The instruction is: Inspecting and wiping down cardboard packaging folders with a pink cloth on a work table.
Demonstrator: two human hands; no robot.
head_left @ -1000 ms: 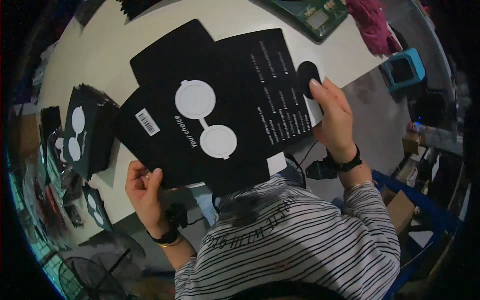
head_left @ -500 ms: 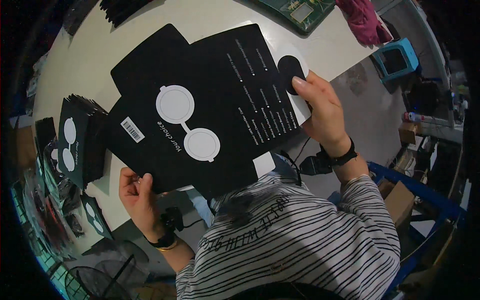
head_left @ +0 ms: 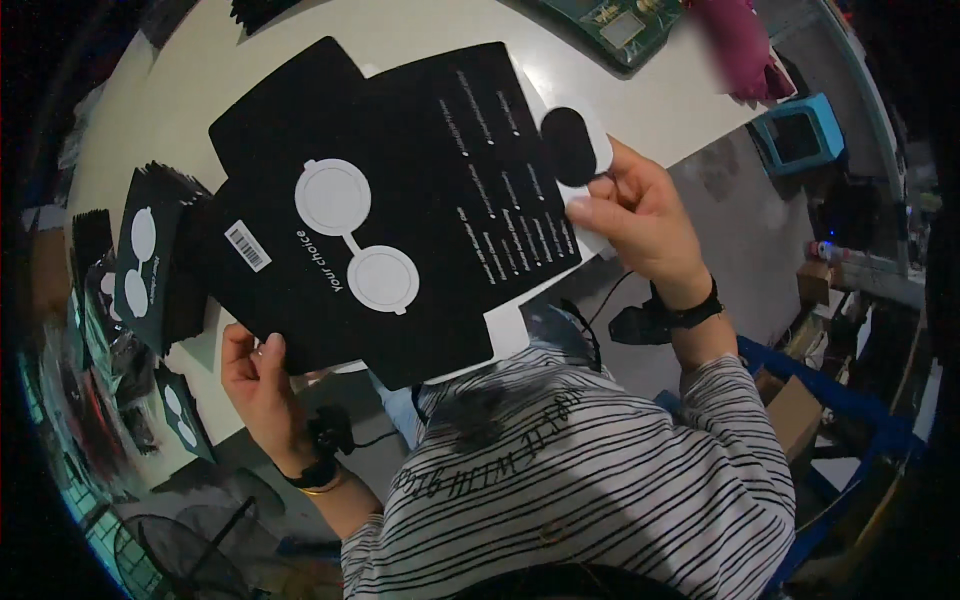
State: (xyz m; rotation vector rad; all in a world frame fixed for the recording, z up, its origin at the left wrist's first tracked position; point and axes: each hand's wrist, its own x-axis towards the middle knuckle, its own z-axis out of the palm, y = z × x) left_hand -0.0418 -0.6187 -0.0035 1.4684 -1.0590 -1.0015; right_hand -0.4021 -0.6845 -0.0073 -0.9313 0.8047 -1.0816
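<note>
A flat, unfolded black cardboard box blank (head_left: 420, 190), printed with a white glasses shape, white lines of text and a barcode label, is held up slightly tilted between my hands. My left hand (head_left: 262, 375) pinches its lower left edge, with the thumb on top. At the right edge my right hand (head_left: 640, 215) grips it beside a rounded tab (head_left: 568, 147), the thumb pressing on the printed face and the other fingers partly hidden. White margins show along the blank's right and lower edges. I cannot tell whether another sheet lies underneath.
On the white table (head_left: 420, 40), a stack of black folded boxes (head_left: 165, 255) stands left, near plastic-wrapped packages (head_left: 105, 330). A green package (head_left: 615, 30) and maroon cloth (head_left: 735, 45) lie at the far right. Beyond the table are a blue box (head_left: 800, 135) and blue frame (head_left: 850, 400).
The blank has shifted slightly left, and more white shows along its right and lower edges. My right thumb has moved off the rounded tab, down onto the blank's edge.
</note>
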